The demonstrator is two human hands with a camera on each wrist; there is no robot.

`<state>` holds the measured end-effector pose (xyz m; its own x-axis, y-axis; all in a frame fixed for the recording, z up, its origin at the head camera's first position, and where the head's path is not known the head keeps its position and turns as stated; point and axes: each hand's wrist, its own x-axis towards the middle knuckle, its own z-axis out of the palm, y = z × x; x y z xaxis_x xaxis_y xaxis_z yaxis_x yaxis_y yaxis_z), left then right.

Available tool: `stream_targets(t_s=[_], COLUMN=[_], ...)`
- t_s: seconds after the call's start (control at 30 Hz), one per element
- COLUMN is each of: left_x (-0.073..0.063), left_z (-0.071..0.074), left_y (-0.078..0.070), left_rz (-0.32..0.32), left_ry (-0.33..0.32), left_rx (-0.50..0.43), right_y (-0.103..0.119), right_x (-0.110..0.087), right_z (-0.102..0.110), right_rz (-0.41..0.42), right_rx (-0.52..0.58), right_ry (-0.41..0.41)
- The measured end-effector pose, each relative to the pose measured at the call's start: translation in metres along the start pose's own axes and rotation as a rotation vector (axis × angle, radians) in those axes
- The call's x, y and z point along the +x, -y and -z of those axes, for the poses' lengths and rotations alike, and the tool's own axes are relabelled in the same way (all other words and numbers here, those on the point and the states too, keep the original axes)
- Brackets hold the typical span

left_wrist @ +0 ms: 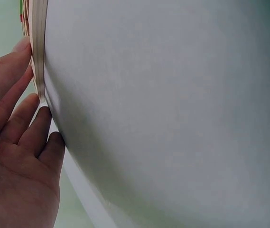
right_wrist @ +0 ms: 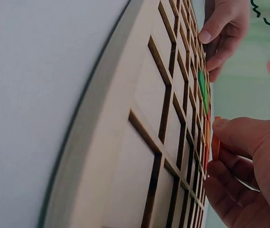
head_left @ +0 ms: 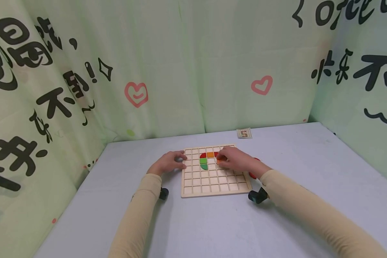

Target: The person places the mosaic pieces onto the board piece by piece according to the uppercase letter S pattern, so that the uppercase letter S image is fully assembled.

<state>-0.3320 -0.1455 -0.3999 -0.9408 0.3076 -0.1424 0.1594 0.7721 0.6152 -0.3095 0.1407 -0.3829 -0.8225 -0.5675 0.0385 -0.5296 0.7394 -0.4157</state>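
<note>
A wooden grid board [head_left: 196, 190] lies on the table. Near its far side are a red rounded tile [head_left: 202, 155], an orange square tile [head_left: 210, 154], a green square tile [head_left: 203, 161], a darker green rounded tile [head_left: 204, 167] and another red tile [head_left: 216, 154], partly covered. Over the board, my right hand [head_left: 235, 159] pinches an orange tile [right_wrist: 216, 140] between thumb and fingers, just above the grid surface. My left hand [head_left: 169, 162] touches the board's left edge, its fingers extended and spread in the left wrist view.
Red pieces [head_left: 252, 175] lie right of the board, partly hidden by my right forearm. A small patterned card [head_left: 244, 133] sits at the table's back edge. Pale green curtains [head_left: 193, 71] with black writing and red hearts surround the table [head_left: 209, 229].
</note>
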Motion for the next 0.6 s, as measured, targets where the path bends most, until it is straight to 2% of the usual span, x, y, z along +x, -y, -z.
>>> stream_targets(t_s=[0.6], left_x=[0.0], left_z=[0.0], left_y=[0.0], left_rz=[-0.008], left_ry=[0.001], left_rx=[-0.01], right_y=[0.008], right_x=[0.013], right_z=[-0.011], right_rz=[0.057], right_rx=[-0.01], right_ry=[0.012])
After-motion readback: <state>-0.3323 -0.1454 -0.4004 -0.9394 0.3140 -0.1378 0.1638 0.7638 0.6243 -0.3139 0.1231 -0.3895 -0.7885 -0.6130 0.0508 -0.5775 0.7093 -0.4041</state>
